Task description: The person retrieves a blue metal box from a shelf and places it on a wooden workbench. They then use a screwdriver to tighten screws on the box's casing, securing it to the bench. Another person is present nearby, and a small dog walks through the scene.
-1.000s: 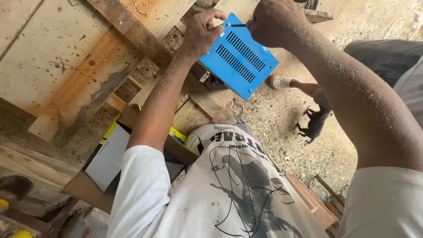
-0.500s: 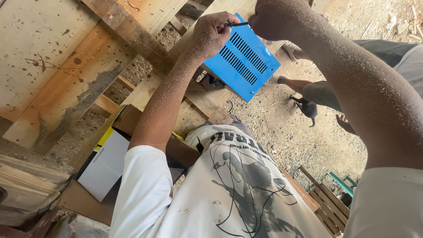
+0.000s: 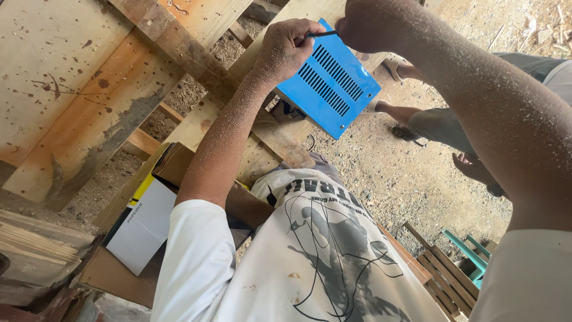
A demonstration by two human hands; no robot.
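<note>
Against the wooden boards [image 3: 89,89] at the top of the view, a blue metal box [image 3: 330,83] with two rows of vent slots is resting tilted on a plank [image 3: 262,149]. The left hand [image 3: 286,48] is lying on the box's upper left edge, its fingers pinching a thin dark tool [image 3: 322,34]. The right hand [image 3: 372,24] is meeting the tool's other end at the box's top edge; whether it is clenching the tool cannot be told. Sawdust is coating both forearms. Below the arms, a cardboard box [image 3: 173,164] holding a white carton [image 3: 140,229] is sitting beside the plank. Another person's feet [image 3: 405,113] are showing on the dirt floor [image 3: 381,179] just beyond the blue box.
</note>
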